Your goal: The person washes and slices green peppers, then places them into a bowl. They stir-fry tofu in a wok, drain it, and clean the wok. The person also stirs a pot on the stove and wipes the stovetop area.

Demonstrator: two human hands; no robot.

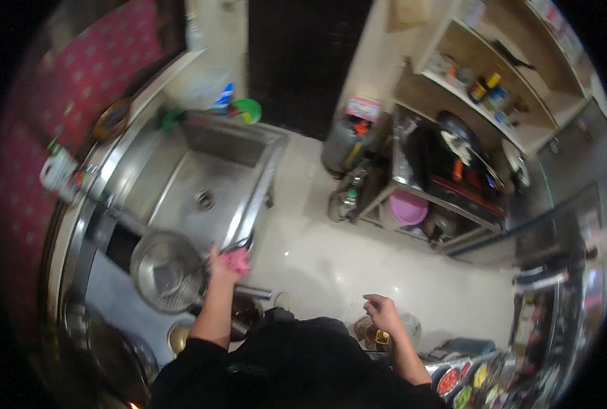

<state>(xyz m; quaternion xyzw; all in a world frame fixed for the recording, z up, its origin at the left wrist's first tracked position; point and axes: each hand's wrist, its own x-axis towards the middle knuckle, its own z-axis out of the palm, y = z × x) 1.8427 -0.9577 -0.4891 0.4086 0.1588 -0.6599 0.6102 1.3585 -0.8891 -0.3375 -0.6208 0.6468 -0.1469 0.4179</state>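
My left hand [224, 266] is at the near right corner of the stainless steel sink [196, 179], closed on a pink cloth [238, 260]. Just left of that hand, a round metal strainer [168, 271] rests over the sink's near edge and the counter; something pale lies inside it. My right hand [381, 311] hangs over the floor on the right, its fingers partly curled, with nothing visible in them. Beneath it stand bags or containers, too blurred to name.
A metal stand [467, 225] on the right holds a stove with a black pan [457, 130]. A pink basin [408, 207] sits beneath. A gas cylinder [342, 145] stands beside the stand. Bowls of cut food [448, 381] are at the lower right, a large dark pan [114, 353] at the lower left.
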